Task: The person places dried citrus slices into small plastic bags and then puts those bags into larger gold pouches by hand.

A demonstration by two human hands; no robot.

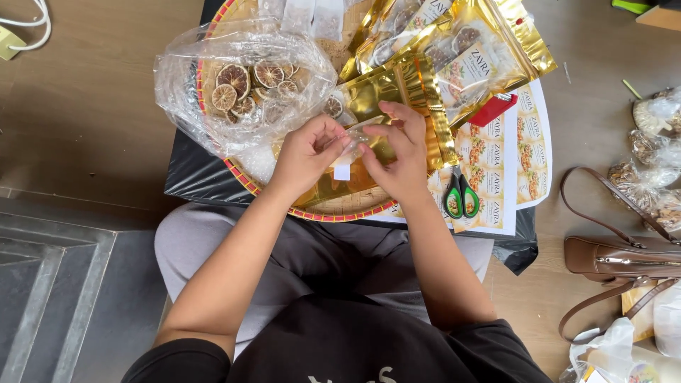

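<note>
My left hand and my right hand meet over a round woven tray and pinch a small clear sachet with a white tag between their fingertips. Under them lies an open gold foil pouch. A clear plastic bag of dried citrus slices sits on the tray to the left of my hands.
Several filled gold pouches are piled at the tray's far side. Sheets of printed labels lie on the right with green-handled scissors on them. A brown handbag and bagged goods rest on the floor, right.
</note>
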